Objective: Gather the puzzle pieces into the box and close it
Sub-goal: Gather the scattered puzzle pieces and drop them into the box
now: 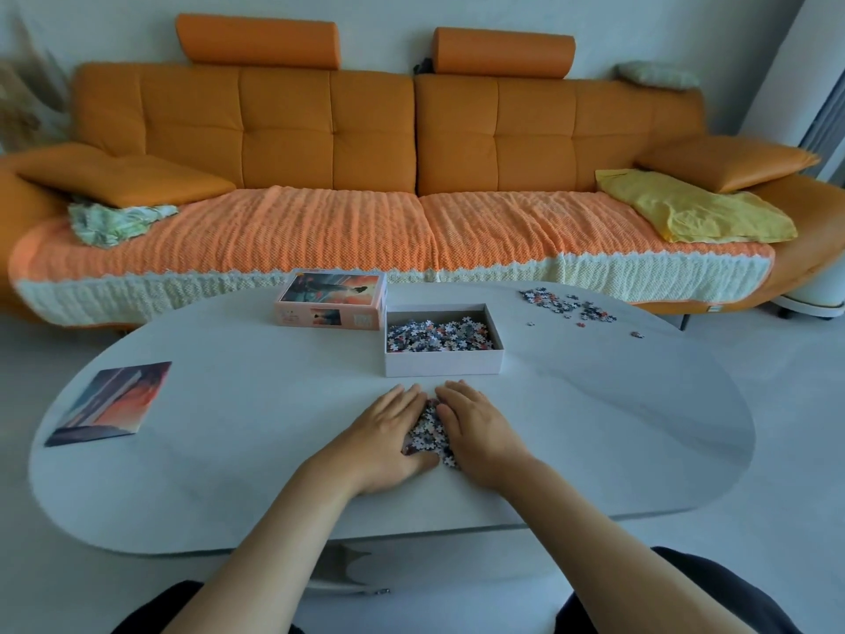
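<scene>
A small heap of puzzle pieces (pixel 430 430) lies on the white table (pixel 228 450) near its front edge. My left hand (pixel 388 432) and my right hand (pixel 478 430) lie flat on either side of the heap, fingers straight, pressing the pieces together between them. Just beyond my hands stands the open white box (pixel 443 364), partly filled with pieces. Its lid (pixel 331 299), printed with the picture, sits to the left of the box. More loose pieces (pixel 567 306) are scattered at the table's far right.
A printed picture card (pixel 112 402) lies at the table's left end. An orange sofa (pixel 329 144) with a knitted throw runs behind the table, with a yellow cloth (pixel 695 208) on its right seat. My knees show below the table edge.
</scene>
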